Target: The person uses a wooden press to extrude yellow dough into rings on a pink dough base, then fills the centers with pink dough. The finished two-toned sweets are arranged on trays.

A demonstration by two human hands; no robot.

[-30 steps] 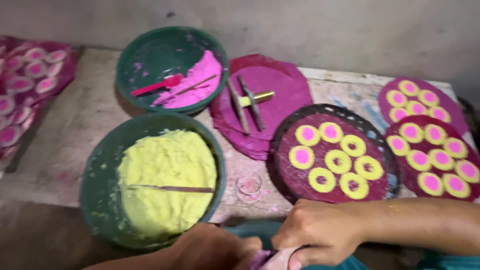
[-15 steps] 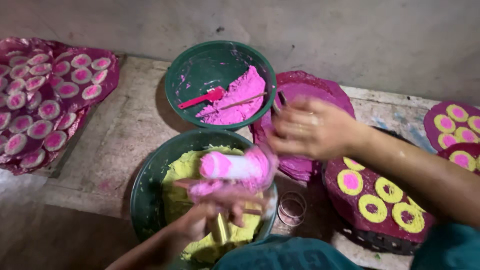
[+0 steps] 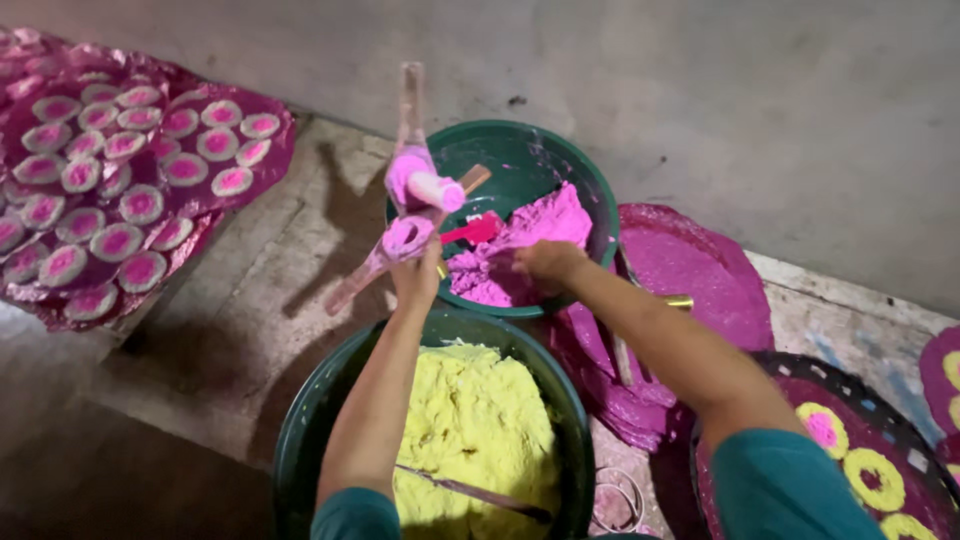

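Observation:
My left hand (image 3: 418, 276) is raised over the bowls and grips a pink-stained hinged press tool (image 3: 412, 190) with long handles and a round pink end. My right hand (image 3: 545, 263) reaches into the far green bowl (image 3: 520, 150) and presses its fingers into the pink dough (image 3: 520, 250). A red scoop (image 3: 472, 231) lies in that dough. Below my arms sits a near green bowl (image 3: 310, 430) filled with yellow dough (image 3: 470, 430), with a thin stick (image 3: 470, 490) lying across it.
Pink-stained trays (image 3: 240, 190) with several round pink-centred pieces lie at the left. A stack of magenta sheets (image 3: 690, 270) lies at the right, a tray (image 3: 880, 400) of yellow-ringed pieces beyond it. A small clear ring (image 3: 615, 500) rests by the near bowl. A grey wall (image 3: 700, 80) runs behind.
My left hand lifted the press tool higher and toward the far bowl. My right hand dropped from mid-air into the pink dough. The view shifted left and nearer.

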